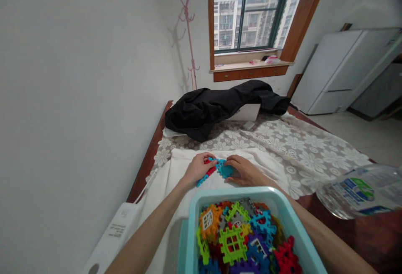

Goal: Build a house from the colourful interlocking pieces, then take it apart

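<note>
While left hand [197,168] pinches red-and-blue pieces [211,171] | right hand [246,171] — half-curled — grips blue piece [225,171] | white cloth [165,188] beneath

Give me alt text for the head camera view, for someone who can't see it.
A person's left hand holds red-and-blue toy pieces and their right hand a blue piece, over a white cloth. Nearer is a pale blue tub full of colourful notched pieces; beyond lies a black cloth, with a window behind.
</note>
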The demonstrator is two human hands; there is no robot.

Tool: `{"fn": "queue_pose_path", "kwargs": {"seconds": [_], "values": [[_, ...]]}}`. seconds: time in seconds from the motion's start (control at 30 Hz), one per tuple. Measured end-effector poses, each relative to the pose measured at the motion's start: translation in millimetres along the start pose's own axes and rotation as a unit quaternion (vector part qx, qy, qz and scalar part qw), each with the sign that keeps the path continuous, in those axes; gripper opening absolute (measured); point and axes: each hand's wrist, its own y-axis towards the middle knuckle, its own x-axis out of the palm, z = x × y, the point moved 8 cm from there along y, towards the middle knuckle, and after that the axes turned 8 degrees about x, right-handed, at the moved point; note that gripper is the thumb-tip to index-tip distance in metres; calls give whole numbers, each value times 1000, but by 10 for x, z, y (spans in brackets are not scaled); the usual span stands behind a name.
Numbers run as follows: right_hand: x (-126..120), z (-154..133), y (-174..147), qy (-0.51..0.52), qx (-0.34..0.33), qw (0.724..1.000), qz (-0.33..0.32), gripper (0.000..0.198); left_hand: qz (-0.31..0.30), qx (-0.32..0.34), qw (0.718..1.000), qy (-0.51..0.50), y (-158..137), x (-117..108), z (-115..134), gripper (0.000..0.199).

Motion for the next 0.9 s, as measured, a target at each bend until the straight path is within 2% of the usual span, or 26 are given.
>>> {"fn": "queue_pose_path", "kwargs": {"seconds": [0.17,0.3,0.6,0.77,0.9], "values": [[-11,21,-10,12,-4,1000,18,47,-16,-18,999,-38,14,40,-38,38],[0,70,-11,23,2,999,29,41,-29,-28,998,-50,21,61,-48,34],[-25,41,-30,61,-8,998,32,34,-8,-15,998,-54,46,3,-8,24],[16,87,-29,44,0,998,46,37,-14,-29,997,-77,30,3,15,28],[41,73,-25,43,-8,998,39,41,5,-53,993,-106,11,-17,4,34]]}}
